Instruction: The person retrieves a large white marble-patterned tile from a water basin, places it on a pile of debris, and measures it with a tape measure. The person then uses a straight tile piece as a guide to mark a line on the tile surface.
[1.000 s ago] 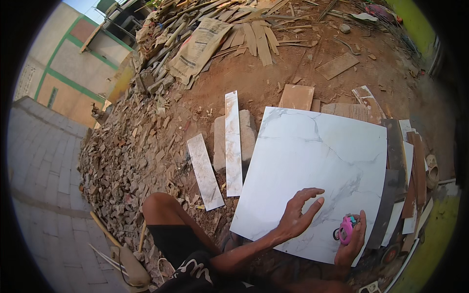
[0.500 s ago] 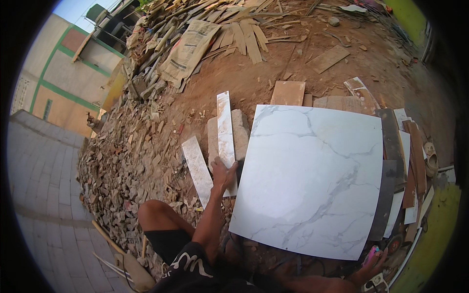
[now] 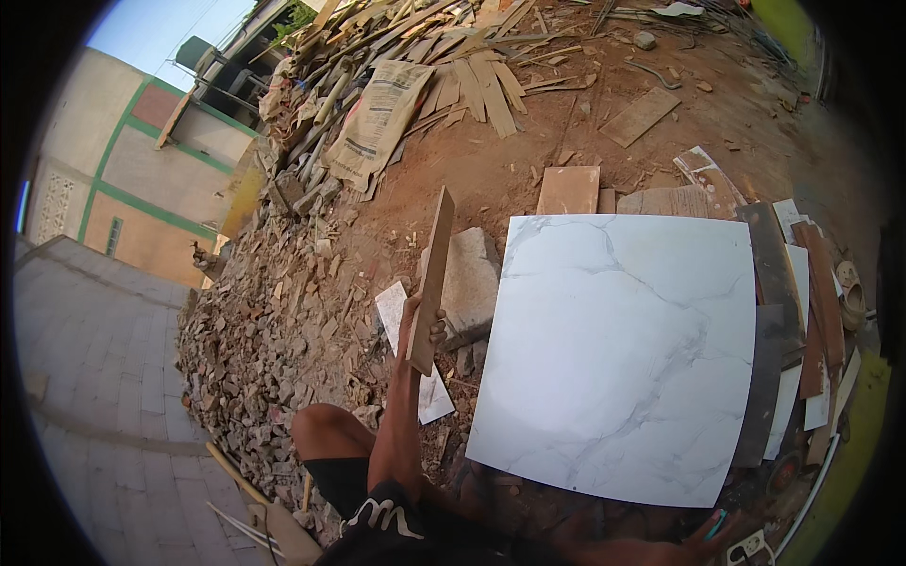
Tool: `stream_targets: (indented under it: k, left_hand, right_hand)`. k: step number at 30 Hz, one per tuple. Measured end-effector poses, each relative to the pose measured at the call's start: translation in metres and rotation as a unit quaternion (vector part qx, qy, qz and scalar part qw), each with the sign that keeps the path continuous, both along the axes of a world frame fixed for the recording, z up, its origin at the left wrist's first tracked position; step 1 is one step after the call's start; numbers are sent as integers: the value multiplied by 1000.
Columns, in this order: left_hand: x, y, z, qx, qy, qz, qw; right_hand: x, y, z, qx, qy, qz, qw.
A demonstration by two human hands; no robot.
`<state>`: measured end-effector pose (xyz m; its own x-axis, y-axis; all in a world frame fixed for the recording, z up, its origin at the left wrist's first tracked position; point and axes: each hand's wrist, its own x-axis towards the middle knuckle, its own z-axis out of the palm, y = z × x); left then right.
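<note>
My left hand (image 3: 408, 323) is closed around a narrow tile strip (image 3: 432, 283), lifted off the ground and tilted so its plain brown side shows. Just below it another white tile strip (image 3: 435, 399) lies on the rubble, partly covered by my hand and forearm. To the right is a large white marble-patterned tile (image 3: 613, 349), lying flat. At that tile's lower right corner, my right hand (image 3: 700, 545) is closed around a small teal thing (image 3: 717, 524), too dim and small to name.
A rough stone block (image 3: 469, 283) sits behind the held strip. Broken rubble (image 3: 250, 368) spreads to the left. Dark and brown tile offcuts (image 3: 819, 292) lean along the right, near a white power socket (image 3: 748, 547). Beyond lie a paper sack (image 3: 382, 123) and wood scraps (image 3: 486, 90).
My left hand has picked the strip up from the stone block and turned it from its white face to its brown side. The view has shifted slightly.
</note>
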<state>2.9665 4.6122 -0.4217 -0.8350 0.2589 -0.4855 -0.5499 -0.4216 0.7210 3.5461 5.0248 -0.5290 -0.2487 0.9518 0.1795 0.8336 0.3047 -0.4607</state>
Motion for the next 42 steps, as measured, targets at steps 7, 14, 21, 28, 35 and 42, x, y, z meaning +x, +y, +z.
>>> stream_targets:
  k: [7,14,21,28,35,42]
  left_hand:
    - [69,75,42,320,0,-59,945]
    - [74,121,37,368,-6,-79,926]
    - [83,151,26,270,1,-44,962]
    - [99,144,18,102,120,-51,986]
    - [123,146,27,-152,266,-33,951]
    - [156,178,62,-340,410,-99,840]
  right_hand:
    - [-12,-25,9,48,-68,4,997]
    - [-8,-34,19,42,-83,9,996]
    - [-7,-35,30,50,-88,5,995]
    - [-30,-39,60,85,-71,-7,994]
    - [-82,-34,118,-53,131,-40,989]
    - [-217,21,155,-131,367,209,897]
